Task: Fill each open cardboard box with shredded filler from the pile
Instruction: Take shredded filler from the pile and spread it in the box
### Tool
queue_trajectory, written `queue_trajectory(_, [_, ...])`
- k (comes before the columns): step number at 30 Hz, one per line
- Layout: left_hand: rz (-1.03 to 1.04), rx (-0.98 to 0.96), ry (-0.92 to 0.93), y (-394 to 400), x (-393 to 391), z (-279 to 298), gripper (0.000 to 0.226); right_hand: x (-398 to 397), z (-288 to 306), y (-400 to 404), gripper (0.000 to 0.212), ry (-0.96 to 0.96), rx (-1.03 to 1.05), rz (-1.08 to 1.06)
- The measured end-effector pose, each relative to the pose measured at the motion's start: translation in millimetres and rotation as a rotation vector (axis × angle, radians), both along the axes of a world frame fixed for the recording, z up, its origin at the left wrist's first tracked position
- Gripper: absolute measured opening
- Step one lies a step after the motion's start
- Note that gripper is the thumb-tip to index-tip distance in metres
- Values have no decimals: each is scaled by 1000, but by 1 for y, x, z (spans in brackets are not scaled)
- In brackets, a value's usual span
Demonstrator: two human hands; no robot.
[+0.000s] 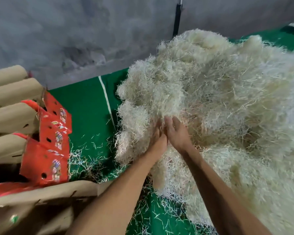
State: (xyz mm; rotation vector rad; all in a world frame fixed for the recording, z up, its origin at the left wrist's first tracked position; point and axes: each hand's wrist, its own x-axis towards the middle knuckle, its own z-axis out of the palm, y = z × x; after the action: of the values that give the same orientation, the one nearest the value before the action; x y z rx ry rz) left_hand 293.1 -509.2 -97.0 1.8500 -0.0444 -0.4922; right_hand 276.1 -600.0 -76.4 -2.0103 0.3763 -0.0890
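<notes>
Two bare arms reach out from the bottom of the view into a big pale pile [219,92] of thin shredded strips. The pile sits on a green floor [87,106] and fills most of the right side. The left hand [157,139] and the right hand [177,133] are side by side, touching or nearly touching, at the near left part of the pile. Both hands push into the strips with the fingers pointing away. The right hand's fingers look mostly straight and its back faces up. The left hand's fingertips are hidden in the strips, so I cannot tell if they are curled around any of them. The boxes [46,146] stand in a row at the left, well apart from the hands. They are red with small pictures and round holes on the sides, and their brown flaps [12,116] stand open. How full they are I cannot tell. One more brown flap [46,192] lies near the bottom left, next to the left arm. Loose strips [90,160] are scattered on the floor between the boxes and the pile. A white line [106,97] runs across the floor, and a grey wall [75,31] is behind it all
</notes>
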Motion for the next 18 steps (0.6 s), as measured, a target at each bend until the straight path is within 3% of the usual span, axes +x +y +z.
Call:
queue_trajectory(1, [147,-99,106,3,-4,-6,62,-4,-1,7,66,-25,26,40])
queue_trajectory(4, [451,-255,179,18,-3,2,31,-21,-2,24,55,-159,147,49])
queue_trajectory(8, [599,-337,208,46,3,63,61,-32,13,39,28,-379,151,-203])
queue_trajectory(12, [552,-605,401,88,5,137,89,-27,54,69,68,-327,194,-192])
queue_trajectory(14, [533,-645,424,113,-7,170,72,-26,74,88,70,-323,302,-138])
queue_trajectory(17, [719,-571,441,173,-23,179,48,-27,98,119,63,-327,404,-172])
queue_trajectory(18, [752,-653,464,194,-25,177,46,-29,105,133,66,-339,425,-155])
